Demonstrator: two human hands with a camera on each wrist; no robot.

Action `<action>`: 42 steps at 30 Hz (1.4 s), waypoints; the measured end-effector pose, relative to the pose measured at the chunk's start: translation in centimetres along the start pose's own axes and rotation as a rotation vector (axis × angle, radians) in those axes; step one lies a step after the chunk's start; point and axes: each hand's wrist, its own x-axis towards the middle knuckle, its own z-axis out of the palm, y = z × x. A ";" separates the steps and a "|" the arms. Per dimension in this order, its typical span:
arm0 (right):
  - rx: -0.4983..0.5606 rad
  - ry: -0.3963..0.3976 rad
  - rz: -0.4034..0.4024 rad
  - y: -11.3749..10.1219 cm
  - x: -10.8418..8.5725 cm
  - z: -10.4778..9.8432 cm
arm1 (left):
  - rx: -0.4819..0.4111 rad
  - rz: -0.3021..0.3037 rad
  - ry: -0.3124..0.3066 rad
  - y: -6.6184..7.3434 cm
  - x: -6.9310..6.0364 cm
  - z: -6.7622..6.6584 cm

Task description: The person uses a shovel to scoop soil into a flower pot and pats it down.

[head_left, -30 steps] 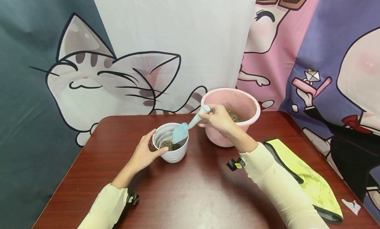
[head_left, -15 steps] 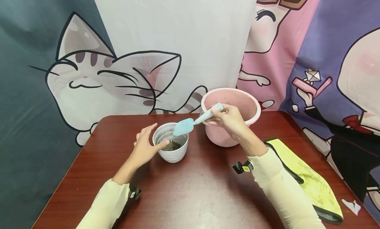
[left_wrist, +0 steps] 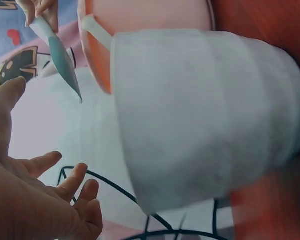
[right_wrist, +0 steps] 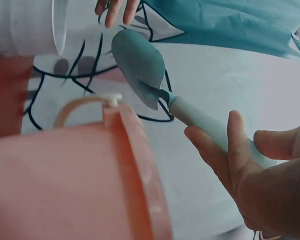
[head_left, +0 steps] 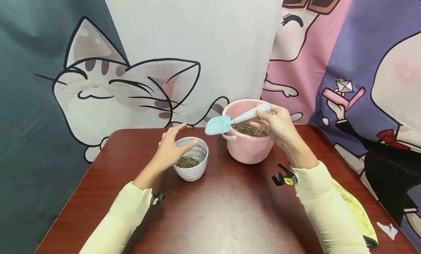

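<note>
A light blue trowel is gripped by its pale handle in my right hand, its blade held level above the gap between two containers. In the right wrist view the thumb and fingers pinch the handle. Dark soil lies in the bottom of a white ridged pot. My left hand hovers at the pot's left rim with fingers spread. The left wrist view shows that hand apart from the pot wall. More soil fills part of a pink bucket beneath my right hand.
A yellow-green cloth with dark edging lies at the table's right, partly behind my right sleeve. Beside it is a small white scrap. A printed cartoon curtain hangs behind the brown table. The bucket's white handle hangs at its side.
My right hand has carried the trowel up and right, away from the pot to the bucket, turning its blade level. My left hand has lifted off the pot rim.
</note>
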 end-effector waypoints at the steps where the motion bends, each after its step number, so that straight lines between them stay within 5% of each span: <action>1: 0.007 0.007 -0.009 -0.3 -0.1 -0.3 | -0.005 0.002 -0.005 0.4 0.2 0.1; 9: 0.110 0.027 -0.095 -1.6 -0.6 -2.7 | -0.051 0.000 -0.088 3.1 2.2 1.6; 20: 0.127 0.048 -0.124 -2.3 -0.2 -6.1 | -0.136 0.002 -0.151 5.5 6.2 5.8; 27: 0.077 0.105 -0.113 -1.4 0.8 -7.3 | -0.103 0.034 -0.153 6.3 7.5 7.8; 42: -0.223 0.260 -0.091 0.5 3.4 -6.0 | -0.092 0.048 -0.160 5.9 7.8 8.8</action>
